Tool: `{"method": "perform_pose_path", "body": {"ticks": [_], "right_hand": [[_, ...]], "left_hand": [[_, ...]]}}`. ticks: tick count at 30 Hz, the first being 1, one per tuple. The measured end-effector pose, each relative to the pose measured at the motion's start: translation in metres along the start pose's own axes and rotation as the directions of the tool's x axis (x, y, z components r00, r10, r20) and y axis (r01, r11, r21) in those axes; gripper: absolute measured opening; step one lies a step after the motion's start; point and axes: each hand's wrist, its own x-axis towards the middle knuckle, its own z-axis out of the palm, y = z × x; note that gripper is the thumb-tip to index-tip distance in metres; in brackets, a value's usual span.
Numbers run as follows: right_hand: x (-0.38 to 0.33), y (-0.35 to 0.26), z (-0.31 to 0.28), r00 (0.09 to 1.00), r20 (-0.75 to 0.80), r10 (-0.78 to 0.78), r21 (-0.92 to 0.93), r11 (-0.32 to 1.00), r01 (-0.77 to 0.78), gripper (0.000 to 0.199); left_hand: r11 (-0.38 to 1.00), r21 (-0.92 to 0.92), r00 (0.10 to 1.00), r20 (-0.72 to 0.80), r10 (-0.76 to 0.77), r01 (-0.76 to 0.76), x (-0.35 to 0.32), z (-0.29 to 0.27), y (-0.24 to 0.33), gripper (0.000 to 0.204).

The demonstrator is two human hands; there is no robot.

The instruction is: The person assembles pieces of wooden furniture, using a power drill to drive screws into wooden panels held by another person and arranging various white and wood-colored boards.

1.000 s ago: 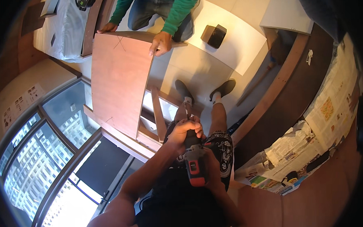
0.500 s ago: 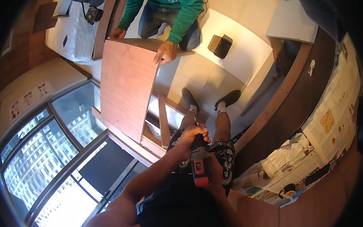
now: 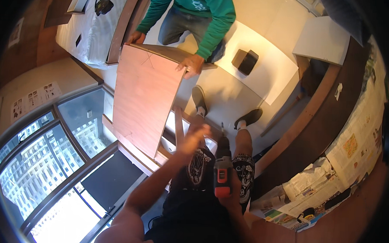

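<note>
R hand point(image 3: 235, 185) wrapped round the grip of a red/black cordless drill point(image 3: 223, 167), so drill is in hand; bit point(image 3: 222, 126) points approx 12 o'clock. Markings on drill too small to tell. L hand point(image 3: 196, 138) off the drill, nearby at its 10–11 o'clock, nothing seen in it; motion blur, so can't tell how wide fingers are. Newspaper sheets point(image 3: 312, 179) at view's 4 o'clock: print + colour pics, text too small. Plywood panel point(image 3: 146, 98) at L hand's 10 o'clock, tilted, w/ pencilled crossed lines nr far edge. Co-worker's hands point(image 3: 192, 65) on that edge; green sweatshirt point(image 3: 219, 26) at 12 o'clock has chest lettering, partly cut off. Dark open box point(image 3: 249, 62) on white board point(image 3: 284, 75), 1–2 o'clock. Printed sheet point(image 3: 36, 99) w/ small diagrams on ledge, 9 o'clock.
</note>
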Motion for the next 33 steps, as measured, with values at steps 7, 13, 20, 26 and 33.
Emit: {"method": "perform_pose_path", "body": {"ticks": [7, 13, 20, 26, 33], "right_hand": [[0.015, 0.041, 0.061, 0.936, -0.189, 0.296, 0.059, 0.955, -0.290, 0.029], [0.075, -0.007, 0.097, 0.781, -0.163, 0.602, 0.537, 0.719, -0.442, 0.037], [0.066, 0.021, 0.122, 0.695, 0.047, 0.718, 0.865, 0.318, -0.388, 0.036], [0.070, 0.037, 0.114, 0.688, 0.049, 0.724, 0.919, 0.238, -0.316, 0.035], [0.081, 0.040, 0.128, 0.701, 0.165, 0.694, 0.913, 0.161, -0.375, 0.037]], "left_hand": [[0.576, 0.709, 0.341, -0.467, 0.816, -0.407, 0.147, -0.297, 0.171, 0.031], [0.515, 0.852, 0.447, -0.427, 0.786, -0.091, 0.239, -0.328, 0.295, 0.082], [0.774, 0.564, 0.662, -0.466, 0.587, -0.289, 0.292, -0.362, 0.327, 0.092], [0.810, 0.551, 0.814, -0.366, 0.451, -0.201, 0.304, -0.368, 0.327, 0.096], [0.723, 0.671, 0.707, -0.432, 0.560, -0.163, 0.327, -0.423, 0.353, 0.110]]}}
